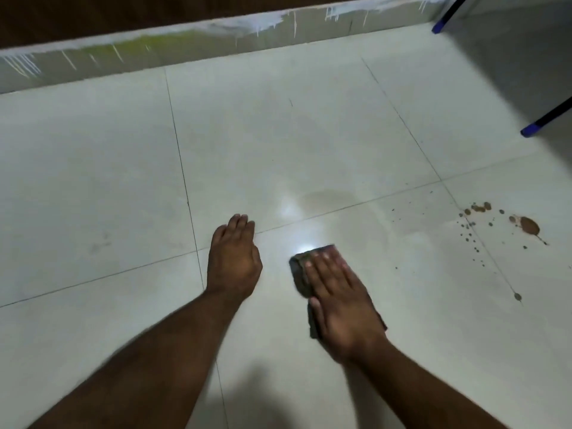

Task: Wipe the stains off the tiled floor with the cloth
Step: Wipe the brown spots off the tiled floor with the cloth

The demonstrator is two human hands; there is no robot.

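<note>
My right hand (342,300) lies flat with straight fingers on a dark grey cloth (297,270), pressing it onto the pale tiled floor (278,134). Only the cloth's left and far edges show from under the palm. My left hand (233,260) rests flat on the floor to the left of the cloth, fingers straight and together. A brown stain (530,226) with smaller blots (479,208) and several dark specks lies on the tiles to the right, well apart from the cloth. A faint wet smear (328,198) shows just beyond the cloth.
A low skirting wall (185,48) with white paint drips runs along the far side. Two dark legs with blue tips (439,26) (530,130) stand at the upper right, beside a shadowed patch of floor. A lone speck (517,296) sits on a grout line.
</note>
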